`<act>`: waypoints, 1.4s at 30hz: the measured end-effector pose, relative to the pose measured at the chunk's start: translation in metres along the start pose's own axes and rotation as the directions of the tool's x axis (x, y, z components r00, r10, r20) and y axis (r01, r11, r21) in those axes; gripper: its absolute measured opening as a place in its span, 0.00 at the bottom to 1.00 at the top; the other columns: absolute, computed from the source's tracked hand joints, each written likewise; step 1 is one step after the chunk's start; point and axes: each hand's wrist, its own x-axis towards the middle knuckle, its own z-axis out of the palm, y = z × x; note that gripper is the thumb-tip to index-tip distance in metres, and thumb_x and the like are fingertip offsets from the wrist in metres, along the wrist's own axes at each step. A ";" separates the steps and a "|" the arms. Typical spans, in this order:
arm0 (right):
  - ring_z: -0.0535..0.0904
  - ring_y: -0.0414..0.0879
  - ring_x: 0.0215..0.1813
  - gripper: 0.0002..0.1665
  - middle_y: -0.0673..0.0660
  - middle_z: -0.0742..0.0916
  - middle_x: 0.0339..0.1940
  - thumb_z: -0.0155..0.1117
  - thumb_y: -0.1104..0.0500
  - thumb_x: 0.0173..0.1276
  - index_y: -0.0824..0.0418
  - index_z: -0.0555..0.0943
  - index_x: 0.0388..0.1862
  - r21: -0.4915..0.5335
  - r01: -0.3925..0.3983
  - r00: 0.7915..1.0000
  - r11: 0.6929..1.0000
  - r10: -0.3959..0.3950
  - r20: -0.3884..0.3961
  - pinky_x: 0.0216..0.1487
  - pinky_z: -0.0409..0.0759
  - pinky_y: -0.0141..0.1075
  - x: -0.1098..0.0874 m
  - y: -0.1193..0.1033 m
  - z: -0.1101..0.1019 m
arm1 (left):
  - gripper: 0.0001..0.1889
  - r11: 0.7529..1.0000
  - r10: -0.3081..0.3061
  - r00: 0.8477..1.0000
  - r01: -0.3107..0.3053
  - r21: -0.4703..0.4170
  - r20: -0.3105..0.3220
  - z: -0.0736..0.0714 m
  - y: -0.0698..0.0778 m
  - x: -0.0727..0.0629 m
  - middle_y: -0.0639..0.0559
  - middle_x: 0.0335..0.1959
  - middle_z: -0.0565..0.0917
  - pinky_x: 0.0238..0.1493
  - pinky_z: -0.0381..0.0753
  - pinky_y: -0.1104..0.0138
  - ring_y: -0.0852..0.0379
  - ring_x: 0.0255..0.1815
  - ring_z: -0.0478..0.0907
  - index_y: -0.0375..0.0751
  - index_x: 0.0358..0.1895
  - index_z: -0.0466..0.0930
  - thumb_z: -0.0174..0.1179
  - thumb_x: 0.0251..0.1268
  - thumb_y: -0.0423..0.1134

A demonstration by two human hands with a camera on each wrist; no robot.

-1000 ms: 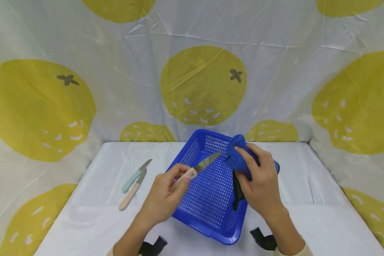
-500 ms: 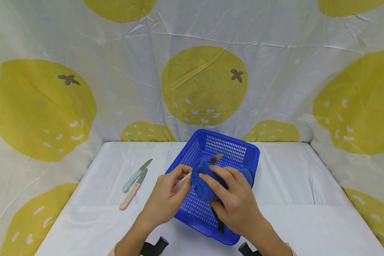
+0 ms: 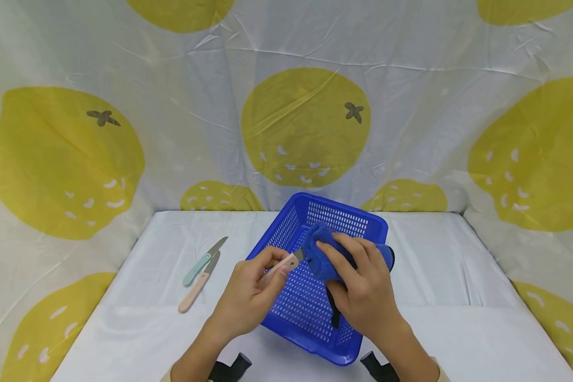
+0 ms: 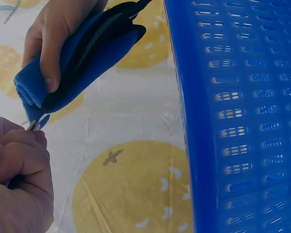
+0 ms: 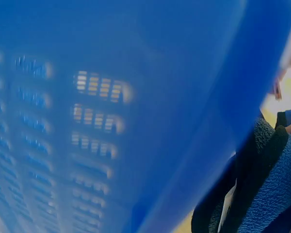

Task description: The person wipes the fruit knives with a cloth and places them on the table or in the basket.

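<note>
My left hand [image 3: 250,292] grips a small knife by its pale pink handle [image 3: 280,266], blade toward the right. Only a short stretch of blade shows by the handle; the rest is hidden in a folded blue cloth with black edging [image 3: 321,260]. That cloth is pinched round the blade by my right hand [image 3: 363,284], above the blue basket [image 3: 310,355]. In the left wrist view the right thumb [image 4: 51,73] presses on the cloth [image 4: 26,87], close to the left hand [image 4: 19,165]. The right wrist view has the cloth [image 5: 269,189] at its right edge, past the basket wall [image 5: 174,97].
On the white table left of the basket lie a knife with a mint green handle [image 3: 197,269] and one with a pink handle [image 3: 193,293]. A white curtain printed with yellow fruit [image 3: 305,127] hangs behind. Black curved pieces [image 3: 230,369] sit near both wrists.
My right hand brought the cloth leftward onto the blade near the handle, then slid it slightly right toward the tip, baring the blade's base. The left hand stays nearly still with the knife.
</note>
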 end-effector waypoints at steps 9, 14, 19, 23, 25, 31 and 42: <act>0.77 0.65 0.56 0.21 0.68 0.81 0.61 0.54 0.54 0.77 0.59 0.83 0.63 -0.017 -0.069 0.997 0.997 0.068 -0.042 0.54 0.79 0.58 0.002 0.022 -0.007 | 0.08 1.000 -0.019 1.000 0.019 -0.002 0.006 0.000 -0.003 0.001 0.59 0.25 0.77 0.18 0.74 0.70 0.67 0.21 0.70 0.50 0.52 0.79 0.55 0.78 0.35; 0.76 0.66 0.58 0.22 0.70 0.81 0.61 0.54 0.52 0.78 0.60 0.83 0.62 -0.017 -0.121 0.989 0.993 0.119 -0.083 0.58 0.75 0.54 0.002 0.031 -0.014 | 0.08 0.999 -0.036 0.999 0.036 -0.007 0.007 -0.002 -0.004 0.002 0.57 0.27 0.79 0.19 0.76 0.69 0.65 0.22 0.72 0.52 0.53 0.78 0.54 0.79 0.36; 0.76 0.65 0.58 0.23 0.70 0.81 0.61 0.54 0.49 0.81 0.61 0.84 0.61 0.004 -0.130 0.986 0.992 0.130 -0.109 0.59 0.74 0.49 0.004 0.033 -0.019 | 0.08 0.999 -0.046 0.999 0.046 -0.016 -0.023 -0.003 -0.005 0.002 0.57 0.26 0.81 0.17 0.72 0.70 0.65 0.20 0.70 0.52 0.53 0.78 0.50 0.83 0.39; 0.76 0.64 0.58 0.22 0.70 0.81 0.60 0.55 0.49 0.80 0.61 0.85 0.60 0.012 -0.117 0.987 0.993 0.117 -0.109 0.61 0.73 0.46 0.005 0.030 -0.018 | 0.13 0.997 -0.070 0.996 0.071 0.013 -0.053 -0.004 -0.005 0.003 0.59 0.22 0.76 0.18 0.69 0.71 0.66 0.19 0.67 0.50 0.52 0.82 0.45 0.86 0.41; 0.76 0.64 0.58 0.23 0.70 0.81 0.60 0.54 0.49 0.80 0.61 0.85 0.60 0.014 -0.111 0.988 0.994 0.112 -0.104 0.62 0.73 0.44 0.005 0.028 -0.017 | 0.15 0.996 -0.084 0.994 0.086 0.035 -0.071 -0.004 -0.004 0.003 0.59 0.22 0.74 0.19 0.70 0.71 0.66 0.20 0.67 0.50 0.51 0.84 0.45 0.86 0.43; 0.76 0.64 0.58 0.22 0.68 0.81 0.59 0.54 0.48 0.80 0.60 0.85 0.60 0.034 -0.076 0.993 0.997 0.078 -0.085 0.62 0.73 0.45 0.006 0.019 -0.014 | 0.14 0.990 -0.137 0.987 0.140 0.033 -0.082 -0.005 -0.004 0.004 0.59 0.22 0.73 0.17 0.67 0.71 0.65 0.18 0.65 0.55 0.58 0.84 0.53 0.81 0.50; 0.77 0.56 0.57 0.22 0.62 0.82 0.60 0.54 0.52 0.77 0.57 0.84 0.62 0.063 0.011 0.998 0.998 -0.015 0.064 0.57 0.76 0.46 0.001 -0.001 -0.006 | 0.18 0.990 -0.139 0.987 0.140 0.002 -0.083 0.000 -0.005 0.005 0.57 0.40 0.86 0.25 0.84 0.67 0.60 0.30 0.82 0.57 0.60 0.82 0.66 0.71 0.52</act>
